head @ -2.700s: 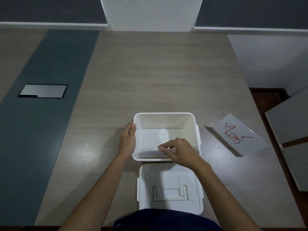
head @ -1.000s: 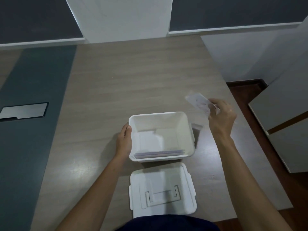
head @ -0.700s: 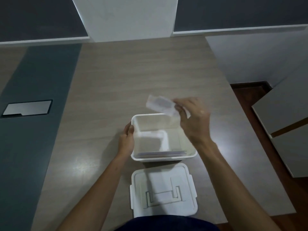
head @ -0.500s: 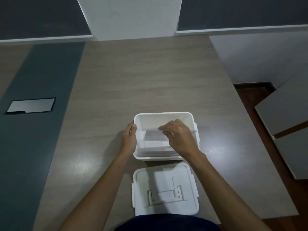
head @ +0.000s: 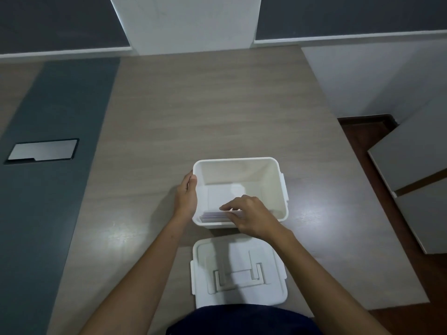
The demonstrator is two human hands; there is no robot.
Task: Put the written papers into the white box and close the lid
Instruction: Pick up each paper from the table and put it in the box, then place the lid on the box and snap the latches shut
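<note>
The open white box (head: 281,189) stands in the middle of the wooden table. My left hand (head: 186,195) grips its left wall. My right hand (head: 249,215) reaches over the near rim, fingers pinched on the top edge of a paper among the stacked papers (head: 212,215) that lean against the box's near wall. The papers' written sides are hidden. The white lid (head: 238,272) lies flat on the table just in front of the box, handle side up.
A metal cable hatch (head: 42,151) is set in the dark strip at the table's left. The table's right edge (head: 367,189) drops to a dark floor, where grey cabinets (head: 416,165) stand. A white pillar (head: 186,22) rises behind the table.
My right hand picked the written paper up from the table's right, carried it over the box and lowered it onto the stack at the near wall. My left hand stayed on the box.
</note>
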